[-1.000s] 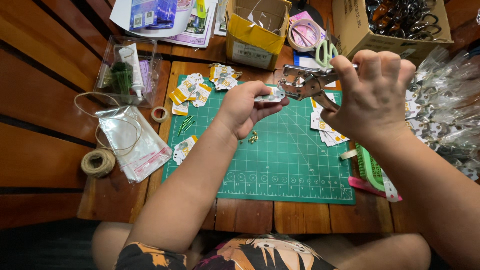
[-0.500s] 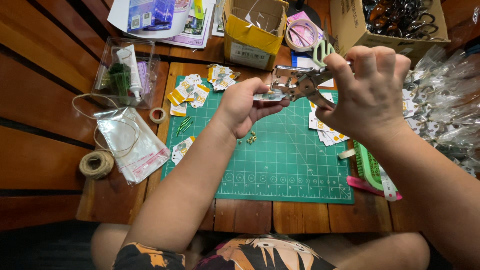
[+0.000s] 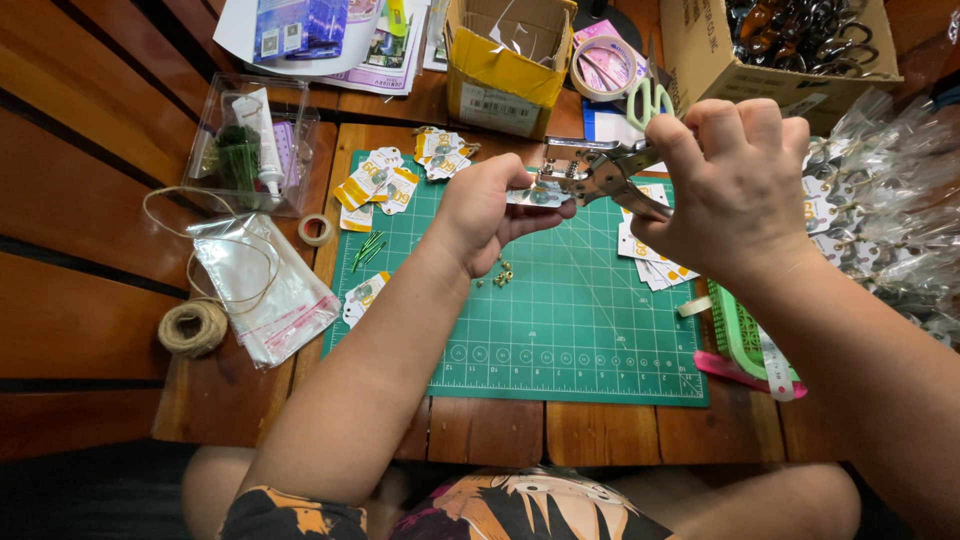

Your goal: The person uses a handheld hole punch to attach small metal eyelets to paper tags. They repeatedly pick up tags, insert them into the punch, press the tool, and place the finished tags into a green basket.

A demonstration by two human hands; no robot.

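Both hands closed on work above the green cutting mat [image 3: 560, 330].
Left hand [image 3: 488, 212] pinches a small printed card [image 3: 535, 195] into the metal punch pliers [image 3: 595, 172]; right hand [image 3: 735, 185] is clenched round the plier handles. Small brass eyelets [image 3: 497, 275] lie on the mat just below.

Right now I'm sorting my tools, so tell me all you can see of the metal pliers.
The metal pliers look like shiny silver steel, a punch-type tool with a broad flat head and two handles. The right hand grips the handles, holding it level above the green cutting mat. Its head closes over a small card held by the left hand.
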